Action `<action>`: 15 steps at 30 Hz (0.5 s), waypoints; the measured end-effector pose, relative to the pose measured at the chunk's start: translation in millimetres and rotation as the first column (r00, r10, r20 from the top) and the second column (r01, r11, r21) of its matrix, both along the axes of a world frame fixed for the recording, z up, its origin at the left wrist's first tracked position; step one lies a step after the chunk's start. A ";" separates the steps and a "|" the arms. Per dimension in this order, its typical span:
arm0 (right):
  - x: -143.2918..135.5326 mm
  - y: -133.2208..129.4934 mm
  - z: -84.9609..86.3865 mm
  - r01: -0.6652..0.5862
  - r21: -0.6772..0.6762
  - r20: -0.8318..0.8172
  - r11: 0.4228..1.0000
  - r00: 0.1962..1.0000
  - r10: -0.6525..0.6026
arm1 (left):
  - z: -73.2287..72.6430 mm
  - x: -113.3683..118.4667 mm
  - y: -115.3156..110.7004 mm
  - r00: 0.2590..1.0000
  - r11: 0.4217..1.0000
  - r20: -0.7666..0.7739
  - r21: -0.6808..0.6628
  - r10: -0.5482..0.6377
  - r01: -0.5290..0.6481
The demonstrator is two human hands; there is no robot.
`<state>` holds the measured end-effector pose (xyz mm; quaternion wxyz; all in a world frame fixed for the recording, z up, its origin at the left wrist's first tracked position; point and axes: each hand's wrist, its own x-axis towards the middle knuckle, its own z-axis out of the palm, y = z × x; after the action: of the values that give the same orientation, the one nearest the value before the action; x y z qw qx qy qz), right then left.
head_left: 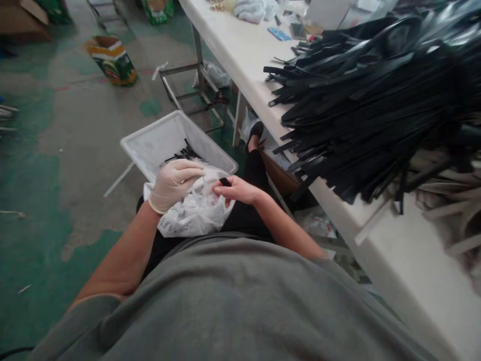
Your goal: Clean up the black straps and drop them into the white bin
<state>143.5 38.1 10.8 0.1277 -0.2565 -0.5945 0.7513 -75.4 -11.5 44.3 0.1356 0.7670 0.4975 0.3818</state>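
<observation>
My left hand (pixel 176 183), in a pale thin glove, is closed above a crumpled white plastic bag (pixel 191 220) on my lap. Its fingers are curled together, and whatever is under them is hidden. Bare and pinched, my right hand (pixel 240 189) has a short black strip (pixel 225 182) between thumb and fingers, just over the bag's right side. Beyond both hands stands a white plastic bin (pixel 145 138) with several short black strips (pixel 188 150) inside it.
A white table (pixel 248 82) runs along my right, bearing a large heap of long black strips (pixel 368 110) that overhang its edge. Beige straps (pixel 458 210) lie nearer. A metal frame (pixel 182 70) and a green and yellow carton (pixel 114 62) stand on the floor.
</observation>
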 end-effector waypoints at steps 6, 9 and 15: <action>-2.7 0.7 3.3 -0.064 0.009 -0.033 0.998 0.997 0.064 | -7.8 -5.1 1.0 0.992 0.996 0.096 0.027 0.080 -0.083; -12.9 -1.1 6.5 0.000 0.050 -0.004 0.999 1.000 0.000 | -12.8 -7.3 0.5 0.980 0.988 0.128 0.001 0.151 -0.152; -31.6 1.1 11.6 0.139 0.372 0.132 0.918 0.971 -0.201 | -8.1 -7.9 -0.4 0.986 0.986 -0.011 -0.037 0.164 -0.164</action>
<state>111.9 39.3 22.5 0.1869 -0.3419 -0.7059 0.5915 -83.3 -11.9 36.2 0.1164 0.7221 0.5668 0.3792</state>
